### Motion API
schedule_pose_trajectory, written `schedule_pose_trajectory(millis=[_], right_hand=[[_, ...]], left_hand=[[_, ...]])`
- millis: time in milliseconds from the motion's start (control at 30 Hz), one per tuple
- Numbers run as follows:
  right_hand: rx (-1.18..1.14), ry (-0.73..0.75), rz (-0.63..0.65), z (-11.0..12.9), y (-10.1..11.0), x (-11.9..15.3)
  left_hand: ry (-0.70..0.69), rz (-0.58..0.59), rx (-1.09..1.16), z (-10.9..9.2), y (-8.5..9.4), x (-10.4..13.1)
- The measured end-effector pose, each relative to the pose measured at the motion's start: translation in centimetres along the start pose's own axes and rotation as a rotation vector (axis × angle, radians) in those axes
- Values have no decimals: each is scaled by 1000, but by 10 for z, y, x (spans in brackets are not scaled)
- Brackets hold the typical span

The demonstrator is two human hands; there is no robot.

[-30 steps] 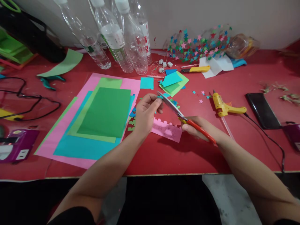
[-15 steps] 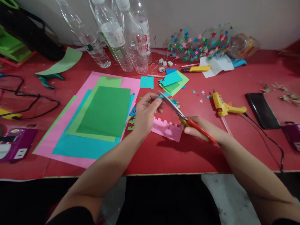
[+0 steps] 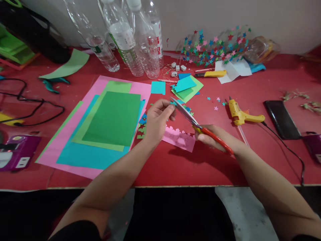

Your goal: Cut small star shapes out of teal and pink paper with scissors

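Note:
My left hand point(image 3: 159, 117) pinches a small blue piece of paper point(image 3: 173, 103) between thumb and fingers; its outline is mostly hidden. In my right hand point(image 3: 210, 137) are scissors point(image 3: 215, 139) with red and yellow handles, their blades angled up to the left with the tips at the blue piece. Beneath the hands, a pink paper strip point(image 3: 180, 140) with a notched upper edge and pencil marks lies on the red table. Small cut stars and scraps point(image 3: 142, 126) lie beside my left wrist. Further back are folded blue and green papers point(image 3: 187, 87).
Stacked coloured sheets point(image 3: 112, 118) lie on the left. Plastic bottles point(image 3: 147, 47) stand at the back, near a star-covered clear bottle point(image 3: 215, 47). A yellow glue gun point(image 3: 240, 113), its cord, and a phone point(image 3: 282, 118) lie right. A yellow cutter point(image 3: 213, 74) lies behind.
The view has shifted very slightly. Both hands keep nearly the same pose, with the scissor tips still at the blue paper piece.

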State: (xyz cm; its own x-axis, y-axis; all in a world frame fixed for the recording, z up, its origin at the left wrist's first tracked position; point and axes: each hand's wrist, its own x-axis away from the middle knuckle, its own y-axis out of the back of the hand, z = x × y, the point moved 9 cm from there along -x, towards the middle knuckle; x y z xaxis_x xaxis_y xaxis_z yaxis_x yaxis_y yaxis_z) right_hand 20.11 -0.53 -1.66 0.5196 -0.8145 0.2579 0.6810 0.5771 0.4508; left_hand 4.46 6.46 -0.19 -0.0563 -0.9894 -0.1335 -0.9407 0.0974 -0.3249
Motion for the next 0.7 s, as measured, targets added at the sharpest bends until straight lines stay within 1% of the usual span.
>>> schedule_pose_trajectory(millis=[233,433,700], right_hand=[[0,-43,-23,-2,1,0],[-8,-86,-19,0,1,0],[-15,-89,-31,0,1,-2]], left_hand=[[-20,-3,-55,-2,2,0],[-13,-17,-85,-3,3,0],[10,-11,-28,-3,3,-1]])
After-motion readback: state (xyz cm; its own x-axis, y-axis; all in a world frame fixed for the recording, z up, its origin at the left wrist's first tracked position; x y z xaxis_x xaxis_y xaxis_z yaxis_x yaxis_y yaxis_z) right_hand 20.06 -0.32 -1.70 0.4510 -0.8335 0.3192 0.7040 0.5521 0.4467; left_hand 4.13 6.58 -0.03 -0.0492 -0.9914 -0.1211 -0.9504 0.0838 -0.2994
